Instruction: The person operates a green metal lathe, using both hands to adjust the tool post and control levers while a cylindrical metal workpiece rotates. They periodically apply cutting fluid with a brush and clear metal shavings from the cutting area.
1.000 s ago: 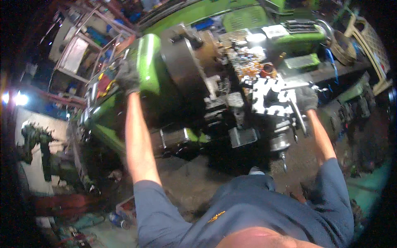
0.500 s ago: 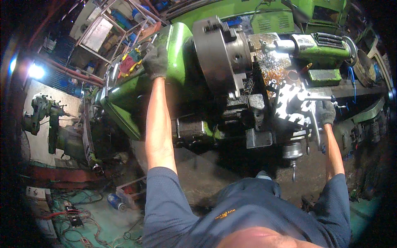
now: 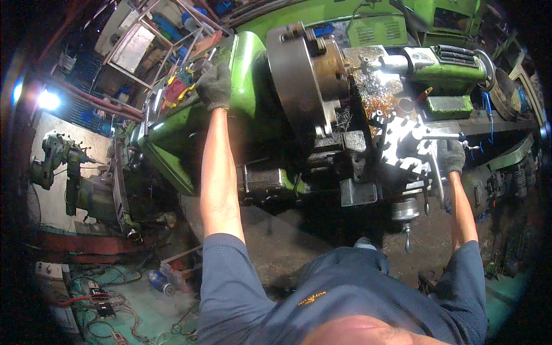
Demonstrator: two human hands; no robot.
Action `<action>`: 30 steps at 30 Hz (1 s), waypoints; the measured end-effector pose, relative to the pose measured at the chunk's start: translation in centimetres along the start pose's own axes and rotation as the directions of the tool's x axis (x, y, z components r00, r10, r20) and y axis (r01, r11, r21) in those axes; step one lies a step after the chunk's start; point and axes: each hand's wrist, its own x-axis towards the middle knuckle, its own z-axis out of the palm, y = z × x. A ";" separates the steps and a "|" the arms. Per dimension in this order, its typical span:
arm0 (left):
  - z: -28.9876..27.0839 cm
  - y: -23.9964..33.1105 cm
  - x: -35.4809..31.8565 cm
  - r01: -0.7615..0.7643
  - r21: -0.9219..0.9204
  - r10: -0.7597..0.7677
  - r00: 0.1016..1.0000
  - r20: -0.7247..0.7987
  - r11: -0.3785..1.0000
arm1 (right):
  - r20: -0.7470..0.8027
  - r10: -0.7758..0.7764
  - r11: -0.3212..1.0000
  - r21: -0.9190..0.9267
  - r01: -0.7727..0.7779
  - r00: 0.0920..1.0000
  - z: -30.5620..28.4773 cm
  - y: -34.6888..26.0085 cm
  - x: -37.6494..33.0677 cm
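My left hand (image 3: 214, 89), in a dark grey work glove, is on top of the green headstock (image 3: 247, 63) of a lathe. Its fingers look curled, but what lies under them is hidden. Beside it are a red and yellow cloth (image 3: 178, 87) and a shiny metal piece. To the right stands the big steel chuck (image 3: 292, 80), with a brownish round workpiece (image 3: 330, 69) in its jaws. My right hand (image 3: 453, 156), gloved too, is at the carriage, next to the brightly lit tool post (image 3: 399, 146) and its clamp lever (image 3: 440, 137). Its fingers are mostly hidden.
Metal chips (image 3: 376, 86) cover the bed before the green tailstock (image 3: 445, 66). A handwheel (image 3: 405, 210) with a crank juts toward me below the tool post. On the left are another machine (image 3: 63, 167), a blue can (image 3: 161, 282) and cables on the green floor.
The chuck has turned: its jaws sit differently and a browner side of the workpiece faces me. Both my hands stay nearly where they were.
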 end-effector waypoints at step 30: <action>1.9 -3.4 -0.9 0.010 -0.126 -0.016 0.998 -0.054 0.992 | 0.004 0.006 1.000 -0.007 -0.006 1.000 -0.2 -0.9 -0.1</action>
